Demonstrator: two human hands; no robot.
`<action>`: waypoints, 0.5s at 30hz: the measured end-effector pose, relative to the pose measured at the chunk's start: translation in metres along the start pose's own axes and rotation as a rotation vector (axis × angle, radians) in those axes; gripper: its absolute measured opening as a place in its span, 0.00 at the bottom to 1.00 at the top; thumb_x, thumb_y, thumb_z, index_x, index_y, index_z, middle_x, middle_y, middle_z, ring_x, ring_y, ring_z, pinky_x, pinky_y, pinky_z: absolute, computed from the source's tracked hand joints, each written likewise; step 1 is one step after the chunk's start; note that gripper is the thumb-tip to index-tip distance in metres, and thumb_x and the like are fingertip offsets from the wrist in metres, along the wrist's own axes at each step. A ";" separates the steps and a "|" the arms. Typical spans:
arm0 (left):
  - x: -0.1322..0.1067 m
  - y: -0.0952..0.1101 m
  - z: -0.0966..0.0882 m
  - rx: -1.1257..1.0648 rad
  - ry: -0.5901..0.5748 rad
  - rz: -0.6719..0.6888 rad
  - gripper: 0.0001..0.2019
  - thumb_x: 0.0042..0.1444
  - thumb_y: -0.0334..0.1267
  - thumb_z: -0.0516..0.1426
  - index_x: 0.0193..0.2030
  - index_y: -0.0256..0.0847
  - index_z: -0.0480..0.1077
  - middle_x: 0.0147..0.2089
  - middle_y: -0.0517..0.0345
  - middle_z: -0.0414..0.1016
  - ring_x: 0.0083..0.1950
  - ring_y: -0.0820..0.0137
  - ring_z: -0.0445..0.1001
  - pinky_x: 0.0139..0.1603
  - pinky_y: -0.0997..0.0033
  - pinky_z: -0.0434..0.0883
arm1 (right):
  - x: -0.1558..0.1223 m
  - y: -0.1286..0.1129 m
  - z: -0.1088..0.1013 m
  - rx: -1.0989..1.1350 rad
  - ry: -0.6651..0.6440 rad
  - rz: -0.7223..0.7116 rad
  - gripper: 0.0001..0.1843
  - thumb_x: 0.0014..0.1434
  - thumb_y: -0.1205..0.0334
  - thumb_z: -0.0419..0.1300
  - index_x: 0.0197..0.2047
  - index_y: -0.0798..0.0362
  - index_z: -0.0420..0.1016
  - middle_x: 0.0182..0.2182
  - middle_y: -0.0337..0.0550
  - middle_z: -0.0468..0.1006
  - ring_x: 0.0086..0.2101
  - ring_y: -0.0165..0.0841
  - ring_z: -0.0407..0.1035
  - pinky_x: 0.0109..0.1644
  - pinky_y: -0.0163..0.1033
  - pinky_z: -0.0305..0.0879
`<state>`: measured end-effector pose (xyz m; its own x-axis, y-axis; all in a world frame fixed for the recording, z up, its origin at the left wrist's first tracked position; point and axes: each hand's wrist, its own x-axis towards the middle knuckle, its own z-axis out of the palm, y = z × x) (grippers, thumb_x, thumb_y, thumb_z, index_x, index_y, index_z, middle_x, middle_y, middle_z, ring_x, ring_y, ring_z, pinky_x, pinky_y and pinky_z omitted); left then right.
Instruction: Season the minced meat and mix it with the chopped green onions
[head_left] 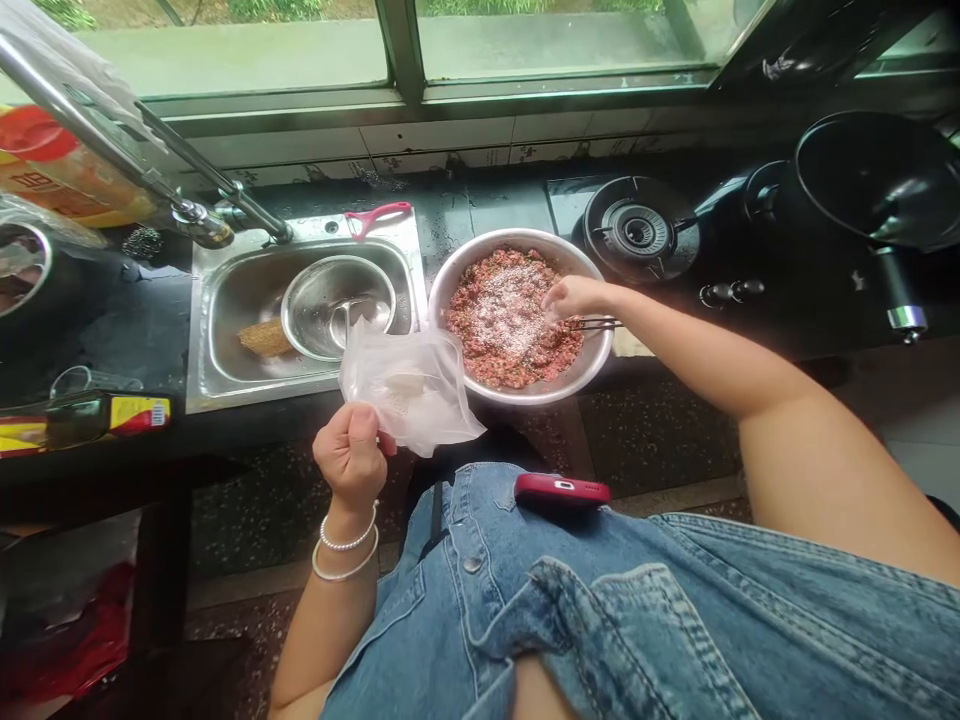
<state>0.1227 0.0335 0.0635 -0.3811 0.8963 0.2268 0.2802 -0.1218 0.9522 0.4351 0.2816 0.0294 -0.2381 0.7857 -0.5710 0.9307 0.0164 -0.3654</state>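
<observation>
My left hand point(351, 452) is closed round the gathered edge of a translucent plastic bag point(442, 370), which holds some white powder at its bottom. The bag hangs in front of the sink and overlaps the left rim of a large metal bowl point(595, 368). Minced meat with green bits point(480, 370) fills that bowl, and white powder point(512, 310) lies scattered over its middle. Above the meat's right side, my right hand point(576, 298) has its fingertips drawn together; what is between them is too small to make out. Dark chopsticks point(598, 324) rest across the bowl's right rim, just below this hand.
Left of the bowl is a steel sink point(201, 330) with a smaller metal bowl point(300, 300) and a brown scrubbing pad point(264, 339). A pink-handled peeler point(379, 214) lies behind it. Right stand a gas burner point(639, 232) and a black pan point(870, 190). A bottle point(82, 418) lies far left.
</observation>
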 end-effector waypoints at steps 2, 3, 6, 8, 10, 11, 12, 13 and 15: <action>0.000 0.000 0.000 0.001 0.000 -0.001 0.25 0.63 0.50 0.55 0.17 0.39 0.60 0.13 0.64 0.60 0.14 0.79 0.58 0.16 0.77 0.55 | -0.005 0.003 -0.001 -0.036 0.008 -0.025 0.13 0.52 0.78 0.63 0.41 0.59 0.83 0.36 0.46 0.82 0.39 0.35 0.76 0.50 0.37 0.68; 0.001 0.000 0.000 0.005 -0.003 -0.001 0.25 0.63 0.50 0.55 0.17 0.39 0.60 0.13 0.64 0.60 0.14 0.79 0.58 0.15 0.76 0.55 | -0.008 0.002 0.000 -0.057 0.024 -0.026 0.14 0.52 0.79 0.62 0.41 0.59 0.83 0.37 0.47 0.82 0.39 0.35 0.76 0.51 0.37 0.68; 0.002 -0.001 -0.001 0.016 -0.013 -0.001 0.25 0.63 0.49 0.55 0.17 0.40 0.60 0.13 0.64 0.59 0.14 0.79 0.57 0.16 0.76 0.55 | -0.012 -0.006 0.002 -0.026 -0.078 -0.057 0.15 0.50 0.80 0.61 0.40 0.60 0.83 0.36 0.48 0.83 0.40 0.35 0.76 0.51 0.38 0.69; 0.002 -0.002 -0.001 0.019 -0.011 -0.005 0.25 0.63 0.48 0.55 0.18 0.40 0.60 0.13 0.64 0.60 0.14 0.78 0.57 0.16 0.76 0.55 | -0.013 -0.011 0.002 0.022 -0.161 -0.125 0.15 0.52 0.79 0.60 0.41 0.59 0.83 0.37 0.48 0.83 0.41 0.35 0.76 0.51 0.37 0.70; 0.002 -0.003 -0.001 0.021 -0.007 -0.008 0.24 0.63 0.49 0.55 0.18 0.40 0.60 0.13 0.64 0.60 0.14 0.78 0.58 0.16 0.76 0.56 | -0.014 -0.014 0.001 -0.018 -0.124 -0.143 0.16 0.54 0.77 0.60 0.43 0.59 0.82 0.39 0.49 0.83 0.44 0.36 0.76 0.52 0.38 0.69; 0.001 -0.003 -0.001 0.025 -0.007 -0.012 0.24 0.63 0.49 0.55 0.18 0.39 0.61 0.13 0.64 0.60 0.14 0.78 0.58 0.16 0.76 0.56 | -0.014 -0.015 0.000 -0.060 -0.104 -0.131 0.16 0.54 0.76 0.60 0.44 0.60 0.82 0.40 0.49 0.82 0.45 0.38 0.76 0.53 0.39 0.69; 0.001 -0.003 -0.001 0.027 -0.004 -0.014 0.24 0.63 0.50 0.55 0.18 0.39 0.60 0.13 0.64 0.60 0.14 0.78 0.58 0.16 0.76 0.55 | -0.014 -0.015 0.000 -0.089 -0.112 -0.124 0.16 0.54 0.75 0.61 0.46 0.59 0.81 0.42 0.49 0.82 0.46 0.39 0.75 0.53 0.40 0.69; 0.001 -0.003 -0.001 0.028 0.002 -0.012 0.25 0.63 0.50 0.55 0.18 0.39 0.60 0.13 0.64 0.60 0.13 0.78 0.57 0.15 0.76 0.54 | -0.015 -0.015 -0.001 -0.091 -0.142 -0.130 0.17 0.55 0.73 0.61 0.48 0.59 0.81 0.43 0.49 0.82 0.47 0.39 0.75 0.54 0.40 0.69; 0.001 -0.002 -0.001 0.024 0.013 -0.002 0.25 0.63 0.50 0.55 0.18 0.39 0.59 0.12 0.65 0.59 0.13 0.78 0.57 0.15 0.76 0.54 | -0.016 -0.016 -0.001 -0.061 -0.213 -0.185 0.19 0.59 0.69 0.60 0.53 0.56 0.78 0.47 0.48 0.81 0.47 0.39 0.75 0.54 0.40 0.69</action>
<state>0.1211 0.0338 0.0618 -0.3931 0.8910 0.2272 0.3001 -0.1093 0.9476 0.4239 0.2697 0.0453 -0.4522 0.6185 -0.6426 0.8795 0.1892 -0.4367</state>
